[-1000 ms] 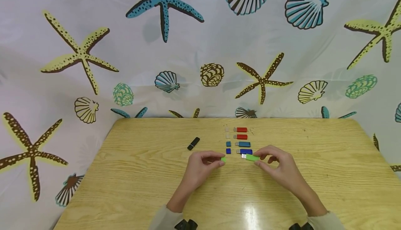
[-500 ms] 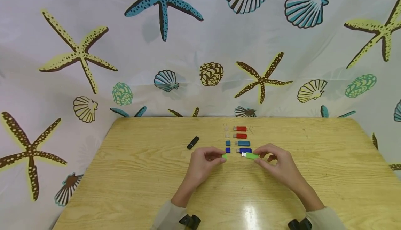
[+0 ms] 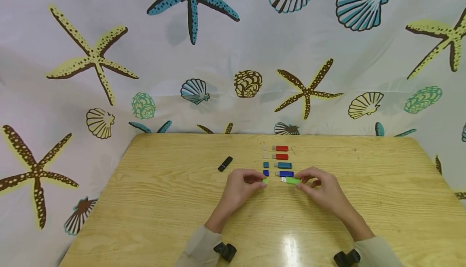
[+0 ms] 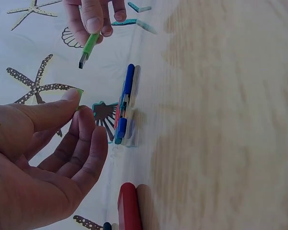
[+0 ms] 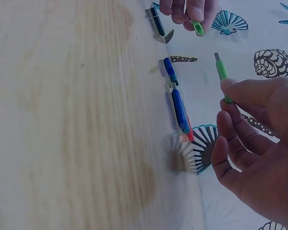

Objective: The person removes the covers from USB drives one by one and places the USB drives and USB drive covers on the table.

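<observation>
Carefully: your left hand [image 3: 238,187] pinches the green cap [image 3: 265,181], your right hand [image 3: 324,189] the green stick [image 3: 293,181], apart above the desk [image 3: 164,202]; line its plug [image 3: 283,179] up squarely, clear of the blue stick [image 3: 286,174].

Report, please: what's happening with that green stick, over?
Left grip pinches green cap. Right grip holds green USB stick, connector bare. Cap and stick apart; nothing seen between them.
</observation>
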The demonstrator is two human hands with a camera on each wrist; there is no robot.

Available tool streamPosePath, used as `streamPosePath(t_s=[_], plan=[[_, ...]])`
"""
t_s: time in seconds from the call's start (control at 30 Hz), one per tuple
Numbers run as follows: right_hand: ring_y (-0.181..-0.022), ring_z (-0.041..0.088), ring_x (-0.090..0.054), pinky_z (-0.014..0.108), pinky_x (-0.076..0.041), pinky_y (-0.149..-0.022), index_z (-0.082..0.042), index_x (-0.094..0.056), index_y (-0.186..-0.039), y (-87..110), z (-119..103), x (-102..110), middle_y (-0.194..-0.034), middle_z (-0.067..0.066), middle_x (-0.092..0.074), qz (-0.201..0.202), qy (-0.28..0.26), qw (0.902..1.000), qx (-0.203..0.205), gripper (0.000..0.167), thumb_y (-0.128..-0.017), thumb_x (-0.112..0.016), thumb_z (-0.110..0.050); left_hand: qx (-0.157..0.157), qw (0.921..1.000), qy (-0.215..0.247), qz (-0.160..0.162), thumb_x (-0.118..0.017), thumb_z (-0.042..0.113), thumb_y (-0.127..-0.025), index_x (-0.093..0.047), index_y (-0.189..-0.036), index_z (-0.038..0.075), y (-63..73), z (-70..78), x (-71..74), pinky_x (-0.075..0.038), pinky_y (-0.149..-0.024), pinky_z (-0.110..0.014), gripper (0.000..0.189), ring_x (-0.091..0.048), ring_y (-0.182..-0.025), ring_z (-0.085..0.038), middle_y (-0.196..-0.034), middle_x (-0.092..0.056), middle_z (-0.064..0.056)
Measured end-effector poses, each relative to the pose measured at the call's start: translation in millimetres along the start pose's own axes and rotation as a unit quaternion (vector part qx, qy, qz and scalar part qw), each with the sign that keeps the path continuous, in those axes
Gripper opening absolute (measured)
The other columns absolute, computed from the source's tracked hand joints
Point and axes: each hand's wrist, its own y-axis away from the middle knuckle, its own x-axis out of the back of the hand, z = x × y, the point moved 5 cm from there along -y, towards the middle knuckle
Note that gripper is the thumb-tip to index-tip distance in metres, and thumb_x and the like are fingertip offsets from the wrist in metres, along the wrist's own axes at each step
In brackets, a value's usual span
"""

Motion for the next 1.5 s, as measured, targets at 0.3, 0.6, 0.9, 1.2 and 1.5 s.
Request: streamPosePath(t_s=[0.3,0.6,0.9,1.2,1.5], plan=[[-0.087,0.015,-0.064,0.029,-0.057,-0.073,-0.013,-0.078,-0.105,-5.3,8.3,-4.3,-0.100,-0.001,-0.073,-0.010,-0.004,0.9992,-0.039,0.017,-0.090,-0.079,-0.004,0.015,0.9990,-0.043,0.003,-0.083,0.002,-0.086,-0.081,-0.094,0.006,-8.2,-5.2,-2.2,-0.057,-0.067,-0.023,0.009,-0.067,-0.072,-0.009,-0.086,-0.075,-0.002],[-0.086,0.018,-0.064,0.029,-0.056,-0.072,-0.009,-0.077,-0.105,-8.8,14.8,-8.3,-0.100,0.002,-0.073,-0.022,-0.005,0.9981,-0.058,0.016,-0.090,-0.079,-0.005,0.031,0.9958,-0.086,0.001,-0.083,0.004,-0.086,-0.081,-0.093,0.006,-15.1,-9.9,-6.1,-0.057,-0.068,-0.027,0.008,-0.066,-0.074,-0.009,-0.086,-0.074,-0.001],[-0.084,0.018,-0.065,0.027,-0.057,-0.072,-0.007,-0.077,-0.103,-10.8,21.9,-13.9,-0.097,0.003,-0.073,-0.029,-0.005,0.9974,-0.066,0.016,-0.088,-0.080,-0.002,0.036,0.9928,-0.114,-0.009,-0.084,0.006,-0.086,-0.082,-0.094,0.007,-20.0,-11.5,-12.8,-0.055,-0.066,-0.027,0.008,-0.065,-0.072,-0.008,-0.086,-0.074,0.000],[-0.079,0.016,-0.064,0.026,-0.055,-0.069,-0.007,-0.078,-0.100,-14.3,22.2,-18.3,-0.091,0.003,-0.072,-0.032,0.012,0.9973,-0.065,0.014,-0.087,-0.082,-0.002,0.054,0.9894,-0.135,-0.007,-0.084,0.010,-0.086,-0.082,-0.092,0.010,-21.8,-17.7,-14.9,-0.056,-0.067,-0.029,0.006,-0.066,-0.073,-0.008,-0.087,-0.075,0.002],[-0.075,0.015,-0.063,0.025,-0.052,-0.065,-0.006,-0.078,-0.098,-16.5,20.6,-20.4,-0.087,0.002,-0.071,-0.041,0.015,0.9964,-0.072,0.013,-0.086,-0.082,-0.002,0.069,0.9868,-0.146,-0.008,-0.084,0.010,-0.086,-0.082,-0.093,0.010,-21.1,-15.9,-15.9,-0.054,-0.065,-0.030,0.008,-0.064,-0.069,-0.008,-0.080,-0.072,0.004]])
